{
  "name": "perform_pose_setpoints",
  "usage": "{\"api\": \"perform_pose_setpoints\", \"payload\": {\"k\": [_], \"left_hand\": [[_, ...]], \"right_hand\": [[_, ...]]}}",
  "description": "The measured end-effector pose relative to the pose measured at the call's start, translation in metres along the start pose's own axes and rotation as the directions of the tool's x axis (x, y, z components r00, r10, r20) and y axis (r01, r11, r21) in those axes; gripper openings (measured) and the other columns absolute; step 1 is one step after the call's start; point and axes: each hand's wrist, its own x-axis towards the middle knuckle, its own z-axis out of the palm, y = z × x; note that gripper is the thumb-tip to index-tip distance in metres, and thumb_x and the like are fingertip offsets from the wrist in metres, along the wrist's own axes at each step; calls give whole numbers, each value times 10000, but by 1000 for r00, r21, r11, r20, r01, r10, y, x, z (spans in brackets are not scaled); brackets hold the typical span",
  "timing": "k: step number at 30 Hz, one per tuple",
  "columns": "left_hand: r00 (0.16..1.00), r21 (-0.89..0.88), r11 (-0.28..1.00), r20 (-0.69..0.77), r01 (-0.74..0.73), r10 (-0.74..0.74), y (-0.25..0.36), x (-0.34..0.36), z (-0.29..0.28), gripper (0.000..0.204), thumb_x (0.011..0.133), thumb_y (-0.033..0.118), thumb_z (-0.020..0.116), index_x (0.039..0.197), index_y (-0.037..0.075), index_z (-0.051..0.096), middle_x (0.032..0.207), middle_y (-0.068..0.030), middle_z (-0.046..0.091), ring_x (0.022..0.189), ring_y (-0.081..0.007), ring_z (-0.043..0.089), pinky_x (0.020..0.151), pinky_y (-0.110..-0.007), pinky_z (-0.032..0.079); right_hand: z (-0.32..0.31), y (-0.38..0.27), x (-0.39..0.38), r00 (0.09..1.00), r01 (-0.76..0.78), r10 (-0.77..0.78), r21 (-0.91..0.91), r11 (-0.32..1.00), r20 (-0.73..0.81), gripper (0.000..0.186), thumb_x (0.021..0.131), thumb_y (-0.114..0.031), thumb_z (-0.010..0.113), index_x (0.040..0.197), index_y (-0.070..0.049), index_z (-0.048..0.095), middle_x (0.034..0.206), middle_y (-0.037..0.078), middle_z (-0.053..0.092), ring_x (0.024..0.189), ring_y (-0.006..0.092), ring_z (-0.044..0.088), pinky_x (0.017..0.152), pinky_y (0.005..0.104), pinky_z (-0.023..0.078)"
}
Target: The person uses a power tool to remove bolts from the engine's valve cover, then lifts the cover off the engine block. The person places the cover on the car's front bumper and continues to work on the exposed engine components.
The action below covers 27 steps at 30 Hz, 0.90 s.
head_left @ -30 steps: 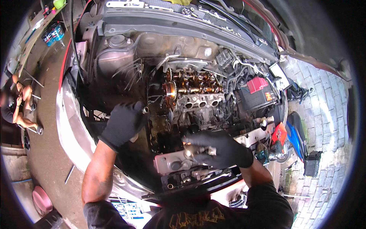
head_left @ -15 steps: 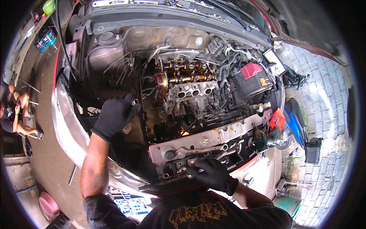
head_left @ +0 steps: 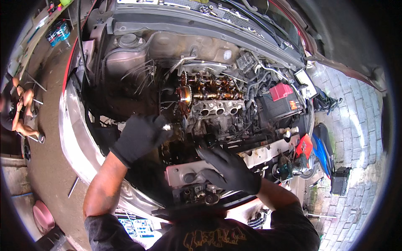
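Note:
In a black glove, my left hand (head_left: 142, 140) is closed around a small shiny metal socket (head_left: 167, 127), whose end sticks out past the fingers. It hovers over the dark gap left of the engine (head_left: 217, 106). The engine's top is uncovered, showing oily camshafts (head_left: 213, 95) and a toothed sprocket (head_left: 184, 96). My right hand (head_left: 232, 169), also gloved, hangs above the pale front crossmember (head_left: 175, 173) with fingers stretched and thumb apart. Nothing shows in it. A black round knob (head_left: 189, 178) on the crossmember sits left of that hand's thumb.
A battery (head_left: 280, 104) with a red cover (head_left: 281, 91) stands right of the engine. Tools (head_left: 234, 16) lie along the windscreen base. A person (head_left: 19, 106) sits at far left. An orange-red piece (head_left: 305, 145) rests at the right front corner, near a blue motorcycle panel (head_left: 321, 148).
My left hand has moved right and slightly down with the socket. My right hand has risen from the tools by the front edge, its fingers now extended. The view has shifted slightly.

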Motion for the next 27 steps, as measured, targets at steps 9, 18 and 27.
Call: {"api": "perform_pose_setpoints", "payload": {"k": [9,18,27], "left_hand": [[989,-143,985,-93,100,-114,-4,-3,13,830,765,185,704,1482,-53,359,819,-177,657,704,-360,646,660,-460,504],[947,157,934,-37,321,-319,-5,-6,6,968,797,288,768,1567,15,249,1245,-229,562,1093,-423,550,950,-500,440],[916,167,924,158,344,-369,-3,-3,0,830,831,366,732,1506,31,383,1235,-184,565,1077,-367,549,947,-488,418]], "right_hand": [[37,34,127,989,114,-94,183,977,-112,387,887,-209,762,1198,-20,629,1015,155,683,786,310,694,666,377,547],[17,178,168,990,-13,62,356,934,-127,233,940,-82,690,1165,-21,680,1032,110,746,822,107,688,700,269,550],[-54,373,216,927,47,233,-707,705,293,360,946,-315,549,912,3,714,855,282,685,822,442,683,800,524,532]]}}
